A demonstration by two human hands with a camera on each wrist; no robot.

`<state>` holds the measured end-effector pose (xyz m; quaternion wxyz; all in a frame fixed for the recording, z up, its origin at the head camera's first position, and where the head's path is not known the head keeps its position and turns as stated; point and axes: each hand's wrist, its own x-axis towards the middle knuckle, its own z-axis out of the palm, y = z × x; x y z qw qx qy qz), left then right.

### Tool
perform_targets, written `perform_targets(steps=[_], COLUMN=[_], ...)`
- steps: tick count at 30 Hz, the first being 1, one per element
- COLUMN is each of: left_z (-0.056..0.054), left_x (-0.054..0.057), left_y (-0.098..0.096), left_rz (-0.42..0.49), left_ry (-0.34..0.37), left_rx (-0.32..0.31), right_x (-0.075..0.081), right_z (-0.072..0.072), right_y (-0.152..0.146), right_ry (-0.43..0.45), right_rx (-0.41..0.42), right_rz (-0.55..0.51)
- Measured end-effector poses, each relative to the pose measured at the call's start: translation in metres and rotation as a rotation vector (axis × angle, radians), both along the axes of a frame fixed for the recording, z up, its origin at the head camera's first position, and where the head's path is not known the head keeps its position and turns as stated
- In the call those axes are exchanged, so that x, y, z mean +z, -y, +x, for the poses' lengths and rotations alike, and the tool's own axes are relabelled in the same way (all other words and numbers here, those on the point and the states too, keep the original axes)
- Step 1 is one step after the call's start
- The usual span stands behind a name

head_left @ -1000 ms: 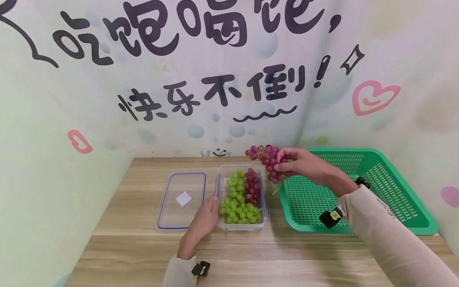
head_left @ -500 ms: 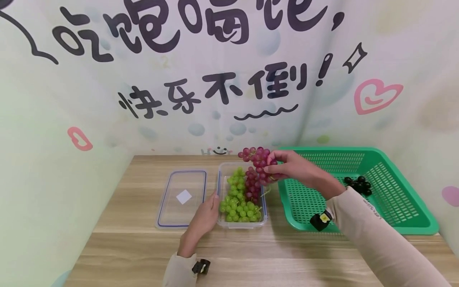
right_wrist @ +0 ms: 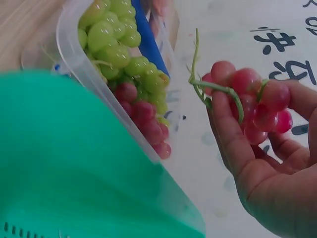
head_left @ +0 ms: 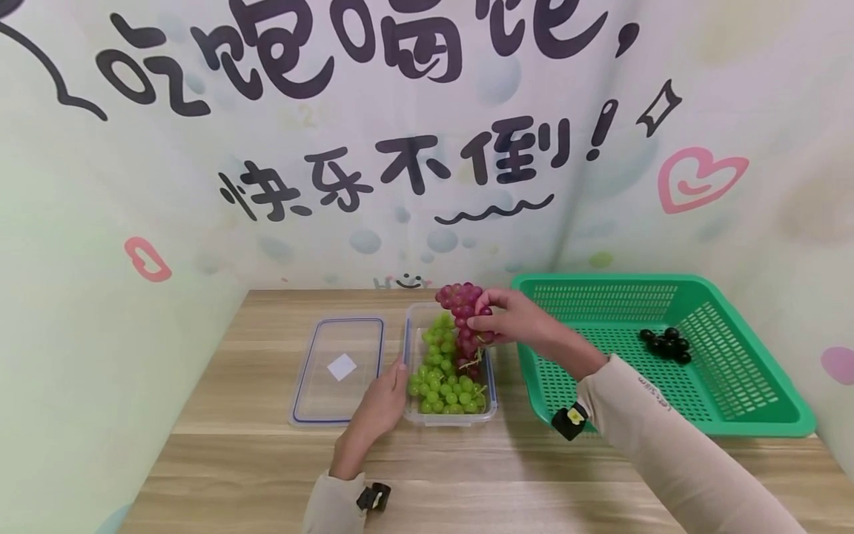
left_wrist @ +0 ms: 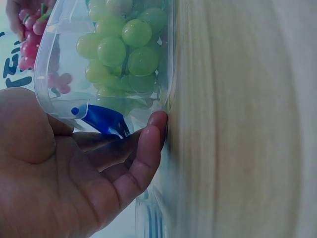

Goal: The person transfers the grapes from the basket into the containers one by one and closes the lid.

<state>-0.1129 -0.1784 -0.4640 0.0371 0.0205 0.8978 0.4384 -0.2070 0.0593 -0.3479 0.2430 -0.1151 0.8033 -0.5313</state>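
Observation:
A bunch of red grapes (head_left: 462,300) hangs above the right half of a clear plastic container (head_left: 450,420). My right hand (head_left: 510,320) pinches that bunch between thumb and fingers, its green stem (right_wrist: 218,88) sticking out. Green grapes (head_left: 445,389) fill the left and front of the container. Another red bunch (right_wrist: 143,114) lies inside, mostly hidden from the head view by the held one. At the container's left wall, my left hand (head_left: 385,397) grips the side. Its bent fingers (left_wrist: 143,153) lie by the blue-edged latch (left_wrist: 104,120).
A clear lid (head_left: 338,404) with a blue seal and a white square label lies flat on the wooden table (head_left: 267,475), left of the container. On the right stands a green basket (head_left: 667,428) holding black grapes (head_left: 666,345). A printed cloth (head_left: 333,245) hangs behind.
My right hand has carried the red grapes leftward from beside the basket and slightly lower, over the container. More black grapes show behind the arm. My left hand stays in place.

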Motion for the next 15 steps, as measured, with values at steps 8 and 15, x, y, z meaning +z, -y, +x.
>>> perform_targets(steps=[8, 15], left_z=[0.0, 0.0], left_x=[0.0, 0.0], left_y=[0.001, 0.001], left_rz=[-0.002, 0.001], left_ry=[0.009, -0.002], left_rx=[0.006, 0.004], right_x=[-0.014, -0.025], right_z=[0.005, 0.01], right_y=[0.021, 0.036], right_ry=[-0.005, -0.022], right_rx=[-0.088, -0.173], right_rz=[0.039, 0.067])
